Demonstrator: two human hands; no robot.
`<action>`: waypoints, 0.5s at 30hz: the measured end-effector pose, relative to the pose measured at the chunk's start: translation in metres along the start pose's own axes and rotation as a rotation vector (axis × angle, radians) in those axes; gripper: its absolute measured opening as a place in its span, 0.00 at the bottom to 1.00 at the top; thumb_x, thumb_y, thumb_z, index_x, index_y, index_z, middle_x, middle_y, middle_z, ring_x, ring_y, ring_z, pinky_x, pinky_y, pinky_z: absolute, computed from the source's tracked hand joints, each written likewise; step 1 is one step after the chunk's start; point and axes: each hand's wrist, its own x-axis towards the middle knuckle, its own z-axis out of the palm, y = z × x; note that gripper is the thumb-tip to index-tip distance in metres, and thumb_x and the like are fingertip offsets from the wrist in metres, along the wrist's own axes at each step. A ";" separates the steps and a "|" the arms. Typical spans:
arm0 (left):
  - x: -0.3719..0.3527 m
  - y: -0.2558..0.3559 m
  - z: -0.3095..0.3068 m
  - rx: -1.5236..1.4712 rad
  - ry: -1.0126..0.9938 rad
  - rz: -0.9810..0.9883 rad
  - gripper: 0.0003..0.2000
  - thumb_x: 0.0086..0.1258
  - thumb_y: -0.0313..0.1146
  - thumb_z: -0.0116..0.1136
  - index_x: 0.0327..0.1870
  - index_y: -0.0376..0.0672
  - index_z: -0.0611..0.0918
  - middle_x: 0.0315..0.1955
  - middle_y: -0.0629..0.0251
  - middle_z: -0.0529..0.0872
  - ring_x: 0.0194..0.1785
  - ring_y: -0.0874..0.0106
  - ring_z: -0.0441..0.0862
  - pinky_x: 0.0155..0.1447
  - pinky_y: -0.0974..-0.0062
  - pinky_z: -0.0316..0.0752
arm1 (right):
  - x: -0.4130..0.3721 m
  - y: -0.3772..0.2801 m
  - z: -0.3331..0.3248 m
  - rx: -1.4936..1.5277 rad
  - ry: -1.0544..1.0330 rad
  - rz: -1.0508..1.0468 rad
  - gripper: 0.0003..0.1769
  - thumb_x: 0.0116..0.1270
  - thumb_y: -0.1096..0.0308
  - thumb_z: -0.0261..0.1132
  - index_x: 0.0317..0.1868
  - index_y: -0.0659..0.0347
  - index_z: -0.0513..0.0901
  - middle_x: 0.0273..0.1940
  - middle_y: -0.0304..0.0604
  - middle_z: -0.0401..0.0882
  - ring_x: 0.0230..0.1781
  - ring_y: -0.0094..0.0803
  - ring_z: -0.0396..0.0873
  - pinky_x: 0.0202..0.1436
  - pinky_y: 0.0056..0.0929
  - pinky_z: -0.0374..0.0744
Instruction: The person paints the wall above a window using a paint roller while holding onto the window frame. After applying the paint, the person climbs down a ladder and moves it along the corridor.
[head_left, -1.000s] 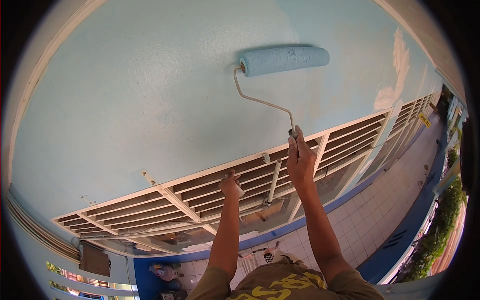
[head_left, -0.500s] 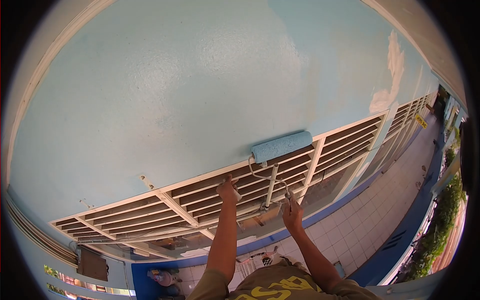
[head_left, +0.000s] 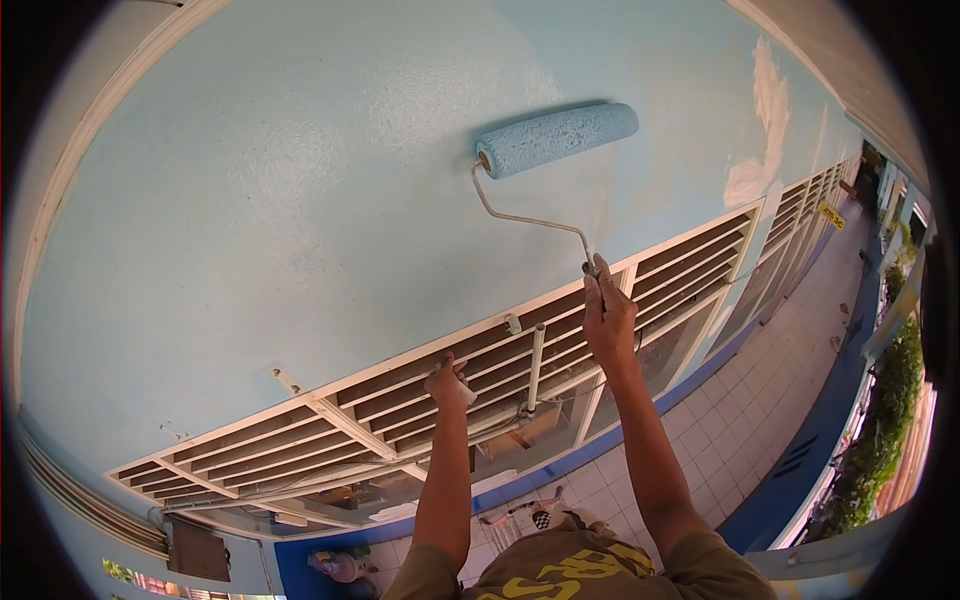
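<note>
My right hand (head_left: 610, 318) is closed round the handle of a paint roller (head_left: 558, 138). The roller's sleeve is coated in light blue paint and lies against the light blue wall (head_left: 300, 230). A bent wire frame joins sleeve and handle. Lower and to the left, my left hand (head_left: 449, 385) has its fingers curled over a slat of the white louvered vent (head_left: 400, 375). Something whitish shows by its palm. Between the two hands, a short white pipe (head_left: 536, 365) stands up in front of the slats.
At upper right the wall carries an unpainted white patch (head_left: 768, 110). Below the louvers are window panes and a tiled floor (head_left: 720, 440) with a blue border. Bags (head_left: 340, 566) sit at lower left. Green plants (head_left: 880, 420) line the right side.
My right hand has pushed the roller up the wall, from the top edge of the louvers to well above them. My left hand has kept its place on the slats.
</note>
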 end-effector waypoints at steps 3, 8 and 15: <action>0.000 0.001 0.002 -0.003 0.011 0.003 0.04 0.67 0.32 0.69 0.35 0.46 0.84 0.29 0.58 0.89 0.19 0.80 0.63 0.26 0.79 0.60 | -0.021 0.015 0.001 -0.016 0.014 -0.023 0.21 0.75 0.73 0.58 0.65 0.71 0.74 0.32 0.56 0.83 0.25 0.37 0.81 0.28 0.32 0.77; -0.001 0.000 0.005 0.023 0.035 -0.004 0.03 0.68 0.31 0.67 0.37 0.44 0.84 0.31 0.58 0.89 0.20 0.80 0.63 0.26 0.78 0.59 | -0.096 0.046 -0.004 -0.043 -0.068 0.123 0.21 0.73 0.74 0.59 0.65 0.70 0.74 0.30 0.56 0.81 0.24 0.40 0.80 0.28 0.35 0.77; -0.014 -0.032 0.023 -0.082 -0.006 0.023 0.10 0.69 0.37 0.67 0.44 0.42 0.82 0.37 0.55 0.89 0.21 0.79 0.68 0.25 0.78 0.63 | -0.166 0.086 -0.012 -0.077 -0.134 0.176 0.21 0.71 0.75 0.60 0.64 0.68 0.76 0.27 0.55 0.79 0.23 0.45 0.80 0.28 0.37 0.76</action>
